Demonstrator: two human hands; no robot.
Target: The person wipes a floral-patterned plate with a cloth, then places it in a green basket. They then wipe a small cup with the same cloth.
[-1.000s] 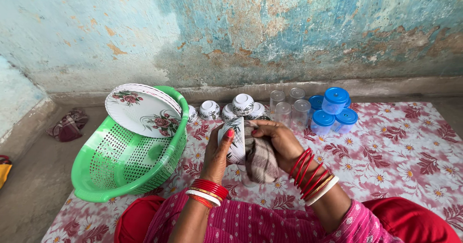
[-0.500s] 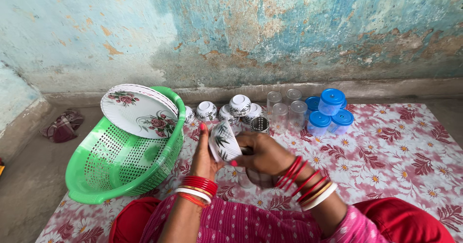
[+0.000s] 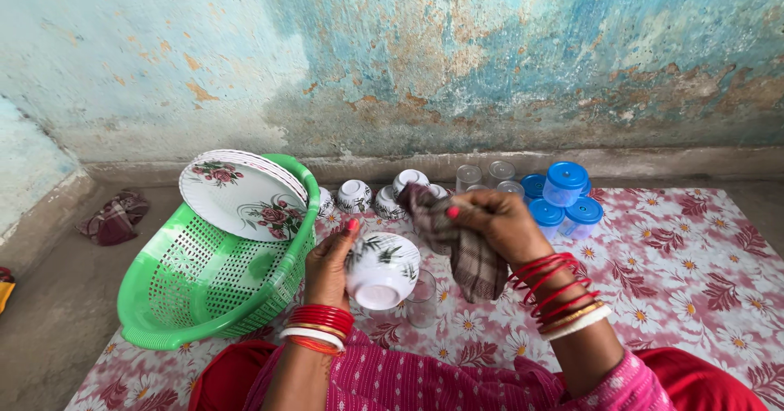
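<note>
- Both hands are raised above a floral mat (image 3: 678, 264), each gripping something.
- Left hand (image 3: 331, 264) grasps a white bowl (image 3: 381, 269) with dark leaf prints, held tilted with its underside facing the camera; thumb on the near side, a red-nailed finger at the rim.
- Right hand (image 3: 500, 223) pinches a checked brown cloth (image 3: 465, 248), which hangs down just beside the bowl, to its right.
- Below the bowl and cloth, a clear glass (image 3: 422, 297) stands on the mat.
- Far left, a crumpled dark rag (image 3: 114, 217) lies on the bare floor.
- Next, a green perforated basket (image 3: 204, 284) sits tipped at the mat's left edge, with white rose-print plates (image 3: 241, 195) leaning inside it.
- Along the wall, more leaf-print bowls (image 3: 355, 195) rest upside down in a row.
- Right of them stand several clear tumblers (image 3: 469, 176), partly hidden by the right hand.
- Further right, small containers with blue lids (image 3: 569, 191) are clustered and stacked.
</note>
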